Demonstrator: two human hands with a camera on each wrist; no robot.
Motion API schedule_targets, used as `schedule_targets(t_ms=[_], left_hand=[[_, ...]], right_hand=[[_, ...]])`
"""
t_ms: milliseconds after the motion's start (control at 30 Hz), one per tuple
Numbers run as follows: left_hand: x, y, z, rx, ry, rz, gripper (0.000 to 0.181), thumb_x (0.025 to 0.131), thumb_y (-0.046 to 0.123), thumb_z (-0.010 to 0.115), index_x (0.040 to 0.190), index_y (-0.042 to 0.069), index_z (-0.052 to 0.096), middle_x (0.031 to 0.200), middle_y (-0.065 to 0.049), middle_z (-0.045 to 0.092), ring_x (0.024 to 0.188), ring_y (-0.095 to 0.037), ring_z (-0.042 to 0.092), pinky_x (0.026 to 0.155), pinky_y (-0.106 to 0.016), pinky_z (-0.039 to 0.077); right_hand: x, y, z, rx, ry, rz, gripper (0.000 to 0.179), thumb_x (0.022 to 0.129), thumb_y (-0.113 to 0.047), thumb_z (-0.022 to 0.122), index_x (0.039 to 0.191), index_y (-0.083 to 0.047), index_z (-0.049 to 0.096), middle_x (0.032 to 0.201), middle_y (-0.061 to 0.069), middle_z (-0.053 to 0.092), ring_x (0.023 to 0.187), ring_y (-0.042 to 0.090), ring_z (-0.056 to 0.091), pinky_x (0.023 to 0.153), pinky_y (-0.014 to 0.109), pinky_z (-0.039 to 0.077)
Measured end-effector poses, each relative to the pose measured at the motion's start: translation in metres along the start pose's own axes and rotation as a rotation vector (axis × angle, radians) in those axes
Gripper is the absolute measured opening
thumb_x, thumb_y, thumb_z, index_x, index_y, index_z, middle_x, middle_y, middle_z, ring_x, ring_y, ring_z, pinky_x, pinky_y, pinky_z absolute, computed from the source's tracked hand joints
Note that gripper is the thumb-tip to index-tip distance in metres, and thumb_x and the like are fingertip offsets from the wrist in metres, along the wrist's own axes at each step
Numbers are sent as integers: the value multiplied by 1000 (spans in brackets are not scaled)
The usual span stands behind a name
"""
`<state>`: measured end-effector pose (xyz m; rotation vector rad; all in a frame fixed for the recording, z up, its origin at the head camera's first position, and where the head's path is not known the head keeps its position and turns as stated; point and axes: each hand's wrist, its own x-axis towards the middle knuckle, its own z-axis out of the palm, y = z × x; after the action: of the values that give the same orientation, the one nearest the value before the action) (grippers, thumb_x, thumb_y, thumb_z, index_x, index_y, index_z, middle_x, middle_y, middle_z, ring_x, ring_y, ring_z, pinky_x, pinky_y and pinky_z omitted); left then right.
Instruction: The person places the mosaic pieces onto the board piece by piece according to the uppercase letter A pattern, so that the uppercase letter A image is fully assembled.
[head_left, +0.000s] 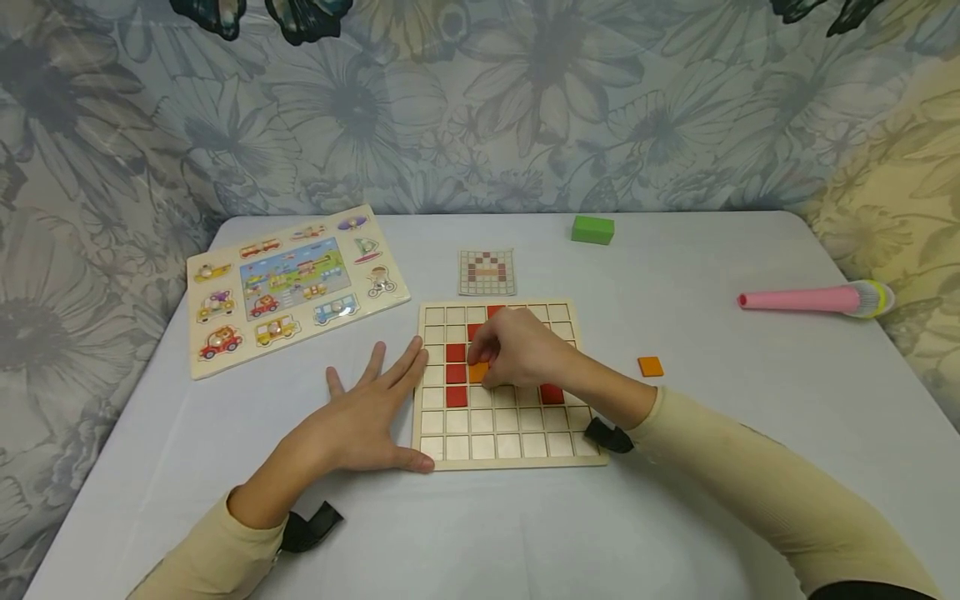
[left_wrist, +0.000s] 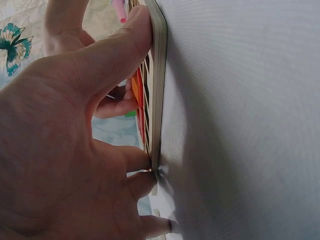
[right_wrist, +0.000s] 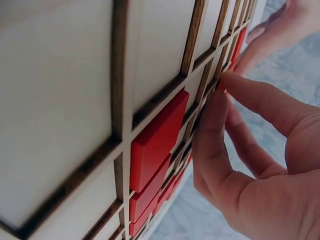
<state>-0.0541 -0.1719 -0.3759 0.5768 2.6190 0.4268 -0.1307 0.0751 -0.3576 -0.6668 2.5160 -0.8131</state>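
Note:
A wooden grid board [head_left: 517,464] lies at the middle of the table, with several red tiles [head_left: 456,396] set in its squares. My right hand [head_left: 525,350] reaches over the board and pinches an orange tile [head_left: 477,373] between thumb and fingertips, at a square just right of the left column of red tiles. In the right wrist view the fingers mostly hide that tile. With fingers spread, my left hand [head_left: 360,429] rests along the board's left edge; its thumb [left_wrist: 135,35] lies at the near corner and its fingertips touch the side farther up.
Right of the board lies another orange tile [head_left: 650,367]. A small pattern card [head_left: 487,287] sits just behind the board. A vehicle picture puzzle [head_left: 213,293] is at the back left, a green block [head_left: 592,230] at the back, and a pink toy microphone [head_left: 802,299] at the right.

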Motion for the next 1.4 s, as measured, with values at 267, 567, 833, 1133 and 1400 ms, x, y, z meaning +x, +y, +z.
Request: schedule_targets(t_ms=[267, 567, 833, 1133, 1400], left_hand=[[0, 2, 1, -16, -8, -7, 135, 70, 73, 83, 169, 19, 10, 177, 6, -3, 160, -48, -2, 97, -95, -1], [0, 4, 0, -3, -5, -3, 134, 70, 73, 83, 169, 18, 12, 177, 5, -3, 160, -48, -1, 97, -96, 1], [1, 4, 0, -6, -3, -4, 134, 69, 73, 83, 169, 17, 13, 177, 4, -1, 160, -49, -1, 97, -96, 1], [0, 3, 0, -12, 0, 3, 135, 70, 71, 84, 169, 17, 12, 177, 3, -2, 160, -49, -2, 95, -96, 0], [-1, 2, 0, -16, 2, 6, 134, 71, 72, 83, 169, 18, 10, 177, 4, -2, 160, -49, -1, 96, -96, 0]], right_hand=[[-2, 0, 1, 11, -10, 24, 24, 72, 0, 91, 91, -10, 80, 86, 2, 73, 81, 15, 62, 74, 25, 54], [-10, 0, -9, 69, 9, 25, 21, 75, -3, 88, 91, -13, 80, 86, -1, 74, 81, 15, 65, 76, 29, 56], [-26, 7, -23, 102, 38, -4, 15, 84, -4, 79, 97, -12, 80, 91, -2, 75, 84, 14, 67, 79, 32, 57], [-52, 26, -37, 149, 97, 2, 16, 87, -3, 75, 101, -10, 80, 93, 0, 76, 84, 15, 67, 78, 32, 57], [-78, 41, -46, 122, 145, 73, 19, 85, -3, 79, 102, -11, 80, 93, 1, 74, 84, 17, 67, 72, 31, 56]])
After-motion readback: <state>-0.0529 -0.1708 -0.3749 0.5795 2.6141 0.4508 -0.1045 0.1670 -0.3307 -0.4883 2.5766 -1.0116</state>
